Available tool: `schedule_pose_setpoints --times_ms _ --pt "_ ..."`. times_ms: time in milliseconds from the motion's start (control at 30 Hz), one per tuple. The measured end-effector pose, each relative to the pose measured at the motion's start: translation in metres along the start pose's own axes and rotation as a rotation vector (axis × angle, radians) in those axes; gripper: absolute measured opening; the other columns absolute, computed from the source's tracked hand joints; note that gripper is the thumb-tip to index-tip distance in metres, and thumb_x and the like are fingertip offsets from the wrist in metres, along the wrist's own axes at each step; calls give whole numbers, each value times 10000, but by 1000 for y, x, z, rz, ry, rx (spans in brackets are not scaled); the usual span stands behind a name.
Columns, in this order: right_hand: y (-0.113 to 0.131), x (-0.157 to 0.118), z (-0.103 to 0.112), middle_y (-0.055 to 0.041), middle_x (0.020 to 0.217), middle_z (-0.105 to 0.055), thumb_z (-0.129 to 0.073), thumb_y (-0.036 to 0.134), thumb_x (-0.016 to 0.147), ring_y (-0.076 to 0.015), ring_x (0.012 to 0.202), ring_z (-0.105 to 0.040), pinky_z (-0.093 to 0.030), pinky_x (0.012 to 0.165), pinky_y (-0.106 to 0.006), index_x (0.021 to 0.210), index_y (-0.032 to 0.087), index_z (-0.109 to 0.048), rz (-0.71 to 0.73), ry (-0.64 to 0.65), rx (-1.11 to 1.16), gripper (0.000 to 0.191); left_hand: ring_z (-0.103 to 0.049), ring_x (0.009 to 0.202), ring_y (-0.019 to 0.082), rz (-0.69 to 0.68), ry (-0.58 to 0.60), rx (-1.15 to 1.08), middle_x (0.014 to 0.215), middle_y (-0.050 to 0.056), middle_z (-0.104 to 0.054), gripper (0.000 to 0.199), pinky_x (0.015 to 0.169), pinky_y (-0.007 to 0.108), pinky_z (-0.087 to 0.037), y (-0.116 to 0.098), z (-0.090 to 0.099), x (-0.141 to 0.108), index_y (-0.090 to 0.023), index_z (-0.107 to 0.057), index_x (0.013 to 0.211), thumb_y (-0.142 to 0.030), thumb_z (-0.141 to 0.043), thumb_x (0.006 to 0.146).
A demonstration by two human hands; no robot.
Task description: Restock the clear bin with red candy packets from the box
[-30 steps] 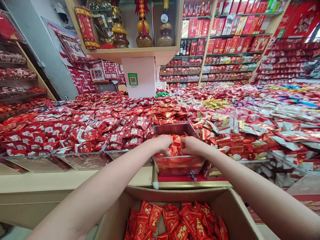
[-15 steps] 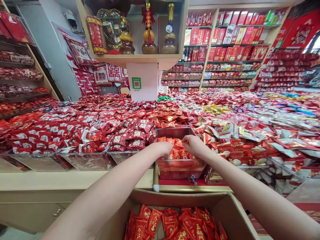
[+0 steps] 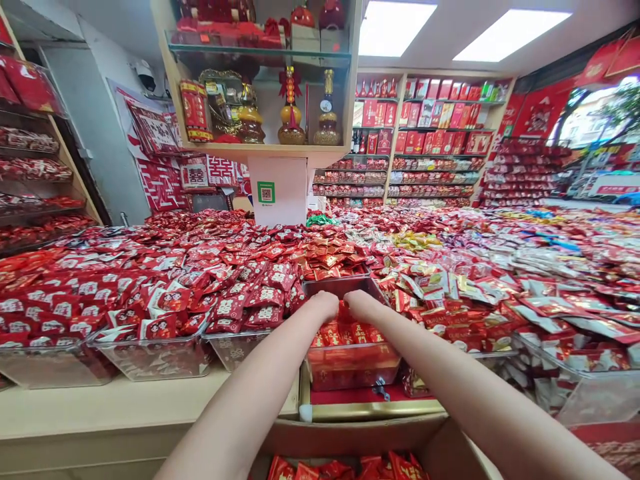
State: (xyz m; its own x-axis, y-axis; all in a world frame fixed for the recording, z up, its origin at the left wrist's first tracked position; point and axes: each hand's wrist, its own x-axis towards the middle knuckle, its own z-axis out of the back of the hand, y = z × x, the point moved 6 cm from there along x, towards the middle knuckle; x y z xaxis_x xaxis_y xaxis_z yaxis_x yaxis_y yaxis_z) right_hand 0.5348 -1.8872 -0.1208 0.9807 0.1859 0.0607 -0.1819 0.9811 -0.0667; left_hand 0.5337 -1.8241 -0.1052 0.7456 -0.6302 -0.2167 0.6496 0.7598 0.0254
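Red packets (image 3: pixel 333 335) lie in a clear tub (image 3: pixel 353 370) on the bench (image 3: pixel 125 407), partly covered by the left hand (image 3: pixel 326 305) and right hand (image 3: pixel 361 307), which reach in close beside each other. Fingertips are hidden on both, so I cannot tell whether either grip is clamped on a packet. Below, a cardboard box (image 3: pixel 345 435) and the loose packets (image 3: pixel 333 470) inside are cut off by the bottom edge.
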Motion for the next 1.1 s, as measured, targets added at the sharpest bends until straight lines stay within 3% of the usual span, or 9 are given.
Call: schedule_pose_setpoints --times_ms 333,667,900,1100 --pt "1 4 -13 -117 860 -625 -520 91 663 -199 841 -559 -391 702 -222 848 115 -603 65 -8 17 204 -495 980 207 157 70 64 1126 72 -489 286 801 410 -425 12 -19 10 -168 -482 1073 -265 -486 805" --pt "-5 4 -16 -119 858 -625 -493 130 697 -195 816 -569 -394 680 -226 839 123 -607 12 -26 44 182 -488 990 209 88 141 33 1123 70 -492 286 814 418 -414 9 -20 14 -175 -488 1069 -285 -482 805" --pt "-7 5 -18 -119 861 -621 -497 116 685 -195 840 -560 -389 701 -223 873 108 -600 3 -38 62 214 -460 1022 227 153 40 37 1196 80 -425 324 815 430 -413 8 -21 6 -178 -450 1113 -261 -488 802" --pt "-8 6 -21 -110 851 -611 -517 145 680 -188 802 -563 -390 680 -222 861 117 -601 -29 -38 64 201 -484 992 214 161 -22 4 1145 77 -473 282 802 420 -422 6 -14 4 -159 -495 1053 -277 -496 797"
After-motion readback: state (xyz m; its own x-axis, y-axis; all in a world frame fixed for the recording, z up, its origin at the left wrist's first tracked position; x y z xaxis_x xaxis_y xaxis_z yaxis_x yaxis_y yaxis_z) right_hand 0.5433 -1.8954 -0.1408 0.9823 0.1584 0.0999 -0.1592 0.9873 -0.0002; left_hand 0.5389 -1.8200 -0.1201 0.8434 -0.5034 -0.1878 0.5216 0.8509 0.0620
